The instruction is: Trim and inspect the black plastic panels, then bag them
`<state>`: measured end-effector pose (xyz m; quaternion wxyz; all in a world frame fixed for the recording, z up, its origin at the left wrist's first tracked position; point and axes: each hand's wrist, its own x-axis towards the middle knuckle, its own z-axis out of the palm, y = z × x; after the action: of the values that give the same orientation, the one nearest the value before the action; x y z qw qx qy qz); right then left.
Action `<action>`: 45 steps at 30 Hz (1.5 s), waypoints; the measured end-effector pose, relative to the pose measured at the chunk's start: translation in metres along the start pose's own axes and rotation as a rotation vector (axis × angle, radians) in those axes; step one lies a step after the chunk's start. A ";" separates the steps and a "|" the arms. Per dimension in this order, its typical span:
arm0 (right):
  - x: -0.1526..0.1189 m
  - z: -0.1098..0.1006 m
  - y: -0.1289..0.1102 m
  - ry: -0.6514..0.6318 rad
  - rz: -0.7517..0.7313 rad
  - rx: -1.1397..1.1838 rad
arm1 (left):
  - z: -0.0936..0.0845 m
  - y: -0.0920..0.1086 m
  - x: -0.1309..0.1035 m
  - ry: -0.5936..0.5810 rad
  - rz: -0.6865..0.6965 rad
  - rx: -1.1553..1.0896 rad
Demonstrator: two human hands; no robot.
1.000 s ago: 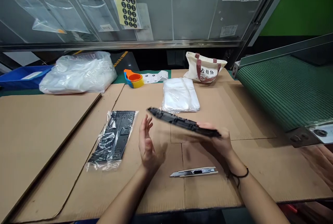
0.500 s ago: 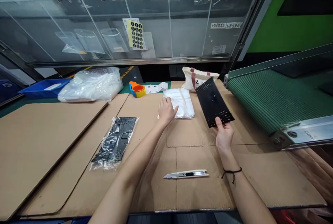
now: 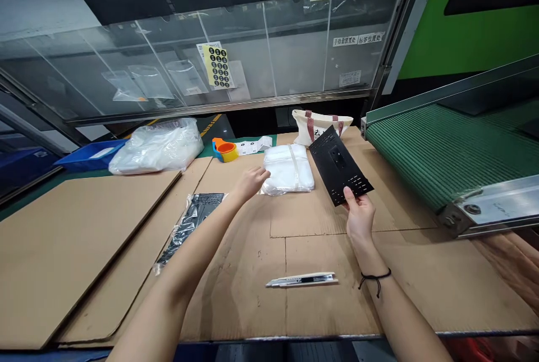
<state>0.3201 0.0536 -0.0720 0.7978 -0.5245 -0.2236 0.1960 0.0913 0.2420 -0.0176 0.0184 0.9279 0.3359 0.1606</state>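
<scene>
Right hand point(image 3: 359, 217): closed in a pinch on the near edge of a flat black perforated plastic panel point(image 3: 340, 166), thumb on the upper face, fingers beneath. The panel is held clear of the bench, tilted, its far end raised toward a cream canvas tote bag with red handles point(image 3: 320, 123).

Left hand point(image 3: 251, 181): fingers loosely spread, holding nothing, fingertips touching the near left corner of a flat stack of clear white plastic bags point(image 3: 288, 168), which lies between the two hands.

Handling, as judged: the panel looks light, thin and stiff, with slotted areas that could crack if bent; best gripped at a solid edge, as it is. The bags look limp and slippery; a single one is best taken by pinching a corner.

Near the left forearm: a second black panel in a crinkled clear bag point(image 3: 188, 223). Just short of the right wrist: a silver utility knife point(image 3: 301, 280) on the brown cardboard sheets point(image 3: 84, 227). Beyond the left hand: an orange and yellow tape dispenser point(image 3: 225, 150). Right of the right hand: a green ribbed conveyor belt point(image 3: 442, 154).

Change since half a second ago: the left hand has slid from the top of the bag stack to its near corner; the panel sits slightly lower.
</scene>
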 end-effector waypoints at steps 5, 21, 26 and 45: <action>0.000 0.000 0.001 -0.004 -0.041 -0.042 | 0.011 0.005 0.018 0.001 -0.074 -0.084; -0.039 0.007 0.001 -0.408 -0.312 -0.364 | 0.034 0.005 0.047 -0.327 -0.203 -0.226; -0.041 0.010 -0.004 -0.425 -0.340 -0.482 | 0.020 -0.001 0.045 -0.259 -0.212 -0.224; -0.036 0.004 -0.002 -0.281 -0.429 -0.512 | 0.026 0.010 0.035 -0.195 -0.306 -0.378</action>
<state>0.2888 0.0360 -0.0743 0.6252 -0.6164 -0.4777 0.0320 0.1304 0.2583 -0.0313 0.2480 0.8574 0.4332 0.1256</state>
